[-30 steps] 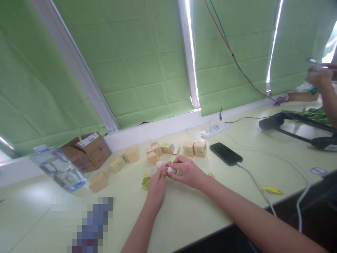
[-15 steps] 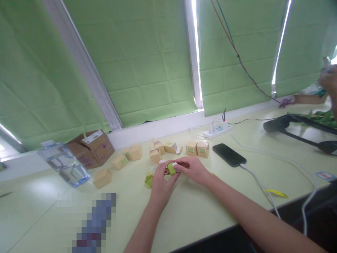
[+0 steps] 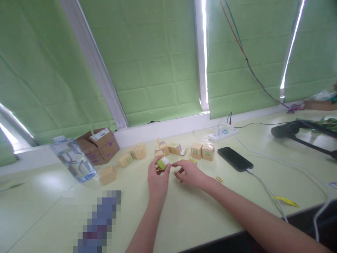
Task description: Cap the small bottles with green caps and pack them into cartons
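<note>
The right hand (image 3: 190,173) has let go and hovers loosely curled, leaving the small green-and-white piece (image 3: 162,163) pinched in the left hand (image 3: 157,177) alone, mid-worktop.

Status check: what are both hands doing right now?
Left hand grips small green-and-white object. Right hand open, beside it. Small cardboard boxes behind.

Office-like workbench (image 3: 200,218), green window blinds (image 3: 152,66), power strip (image 3: 223,133), small cartons (image 3: 202,151)
</note>
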Demonstrator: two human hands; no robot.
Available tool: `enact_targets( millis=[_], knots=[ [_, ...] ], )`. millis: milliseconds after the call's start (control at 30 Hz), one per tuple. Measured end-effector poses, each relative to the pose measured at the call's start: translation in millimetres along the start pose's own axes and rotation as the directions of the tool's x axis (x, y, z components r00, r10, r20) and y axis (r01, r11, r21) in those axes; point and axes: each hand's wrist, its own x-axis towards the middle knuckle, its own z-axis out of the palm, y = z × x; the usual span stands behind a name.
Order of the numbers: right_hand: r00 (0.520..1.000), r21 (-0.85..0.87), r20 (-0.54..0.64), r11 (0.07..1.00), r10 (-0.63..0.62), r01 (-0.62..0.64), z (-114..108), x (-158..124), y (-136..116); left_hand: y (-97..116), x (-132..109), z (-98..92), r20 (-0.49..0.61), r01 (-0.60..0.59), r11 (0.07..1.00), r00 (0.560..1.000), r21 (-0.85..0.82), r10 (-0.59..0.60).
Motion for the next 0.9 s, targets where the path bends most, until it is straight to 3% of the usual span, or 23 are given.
enact_targets(
  millis=[133,367,467,633,767,900],
  knots=[
    [0.997,-0.029,0.069,0.999,0.02,-0.018,16.5,12.7,0.0,1.4,-0.4,0.1,0.008,0.0,1.0,1.0,0.007,0.0],
    [1.0,-0.165,-0.026,0.986,0.004,-0.008,30.8,25.4,-3.4,2.7,3.9,-0.6,0.011,0.013,1.0,1.0,0.012,-0.013],
    [1.0,-0.174,-0.029,0.985,-0.002,-0.003,22.0,21.6,-6.3,4.4,3.7,-1.2,0.006,0.023,1.0,1.0,0.018,-0.023],
    [0.996,-0.132,-0.064,0.99,-0.061,0.052,-11.7,1.7,-14.6,4.3,1.4,1.7,0.066,0.036,0.999,0.997,0.028,-0.038],
    [0.985,-0.186,-0.124,0.978,-0.123,0.098,-32.2,-16.0,-16.2,0.0,-2.0,5.3,0.176,0.04,0.997,0.983,0.068,-0.052],
    [0.963,-0.251,-0.166,0.953,-0.214,0.169,-40.2,-24.7,-10.3,-3.4,-5.0,6.5,0.331,0.094,0.996,0.94,-0.007,-0.086]
  ],
)
